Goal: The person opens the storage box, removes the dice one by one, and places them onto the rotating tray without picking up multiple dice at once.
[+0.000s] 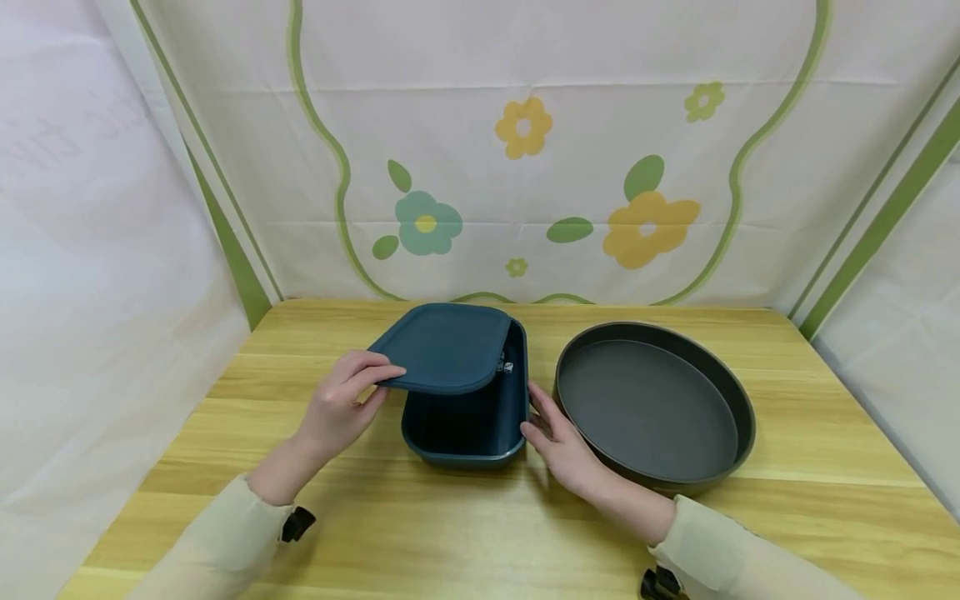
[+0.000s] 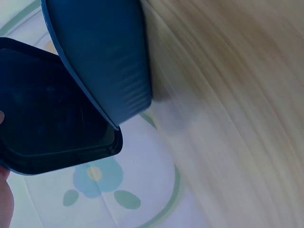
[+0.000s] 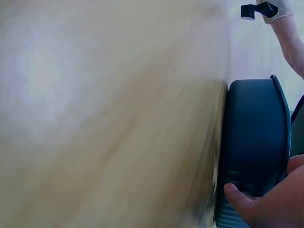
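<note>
A dark blue rectangular box [image 1: 465,458] sits on the table. Its flat matching lid [image 1: 450,346] is tilted over the far left part of the opening. My left hand [image 1: 347,404] holds the lid's near left corner, fingers on top and thumb below. The lid's underside [image 2: 52,104] shows in the left wrist view. On the box's right side is my right hand [image 1: 562,446], thumb at the rim and fingers [image 3: 237,197] against the outer wall. Something small with white marks [image 1: 508,367] shows inside the box. The lid hides the rest of the inside.
A large round dark grey pan [image 1: 652,408] stands just right of the box, close to my right hand. The wooden table [image 1: 225,450] ends at a white cloth backdrop [image 1: 465,150] printed with flowers. White cloth also hangs at both sides.
</note>
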Tool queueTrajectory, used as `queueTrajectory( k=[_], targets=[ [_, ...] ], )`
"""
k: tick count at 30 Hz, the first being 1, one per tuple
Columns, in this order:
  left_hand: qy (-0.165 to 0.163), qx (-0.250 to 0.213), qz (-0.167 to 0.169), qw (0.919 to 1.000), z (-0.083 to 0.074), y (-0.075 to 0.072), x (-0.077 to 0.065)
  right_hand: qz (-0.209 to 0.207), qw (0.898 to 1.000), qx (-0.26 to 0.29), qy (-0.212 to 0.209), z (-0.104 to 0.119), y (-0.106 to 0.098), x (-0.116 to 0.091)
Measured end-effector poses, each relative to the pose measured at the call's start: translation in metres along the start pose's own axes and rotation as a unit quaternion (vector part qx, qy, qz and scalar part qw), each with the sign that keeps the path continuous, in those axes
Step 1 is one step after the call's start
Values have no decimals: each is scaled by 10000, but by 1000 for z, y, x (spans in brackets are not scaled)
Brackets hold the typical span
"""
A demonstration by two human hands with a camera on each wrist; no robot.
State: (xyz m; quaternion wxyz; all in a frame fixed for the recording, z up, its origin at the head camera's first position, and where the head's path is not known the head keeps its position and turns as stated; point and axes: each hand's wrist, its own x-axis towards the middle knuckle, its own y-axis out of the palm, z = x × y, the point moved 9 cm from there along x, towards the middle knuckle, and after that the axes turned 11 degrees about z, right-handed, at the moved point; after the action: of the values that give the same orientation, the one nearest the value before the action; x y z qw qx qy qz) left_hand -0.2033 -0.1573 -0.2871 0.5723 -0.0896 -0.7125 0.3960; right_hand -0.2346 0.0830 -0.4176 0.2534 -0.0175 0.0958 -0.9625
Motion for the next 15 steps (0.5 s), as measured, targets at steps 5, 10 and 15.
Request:
queueTrajectory(
  k=[5, 10, 15],
  targets=[
    [-292, 200, -194, 9992, 8, -9, -10, -34, 10000, 49, 55, -1, 1, -1],
    [-654, 155, -373, 9970, 16, -19, -22, -58, 9999, 80, 68, -2, 1, -1],
    [-1214, 22, -522, 9912, 29, -29, -35, -109, 9999, 77, 0, 0, 0, -2]
  ],
)
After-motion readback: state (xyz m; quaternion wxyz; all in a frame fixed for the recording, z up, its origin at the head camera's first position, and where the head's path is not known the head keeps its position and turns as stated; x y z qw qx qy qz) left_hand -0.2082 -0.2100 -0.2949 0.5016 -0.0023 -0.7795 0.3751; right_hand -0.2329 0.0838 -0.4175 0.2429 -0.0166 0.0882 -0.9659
